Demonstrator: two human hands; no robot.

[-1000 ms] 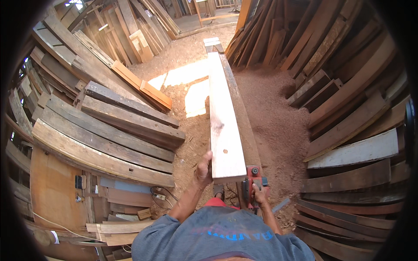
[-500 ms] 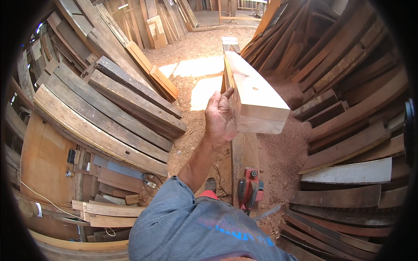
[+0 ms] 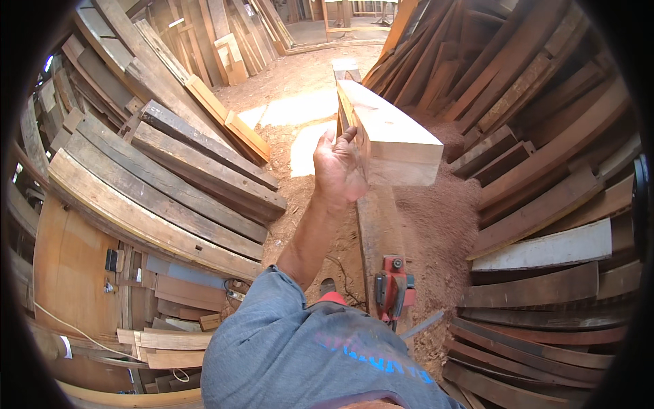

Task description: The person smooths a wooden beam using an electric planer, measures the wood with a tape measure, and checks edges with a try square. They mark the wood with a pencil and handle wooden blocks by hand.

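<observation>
A worker's left hand [image 3: 340,170], half open with fingers bent, meets the left side of a pale squared timber [image 3: 392,133] over a narrow wooden plank [image 3: 381,221]; whether it grips cannot be told. The right hand is out of sight. The timber's long axis runs away from the worker, near end angled right, beyond a red electric planer [image 3: 394,286].

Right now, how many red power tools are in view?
1: the red power tool rests on the near part of the long wooden beam, just ahead of the grey-blue shirt. Others could be hidden among the stacked timber.
</observation>
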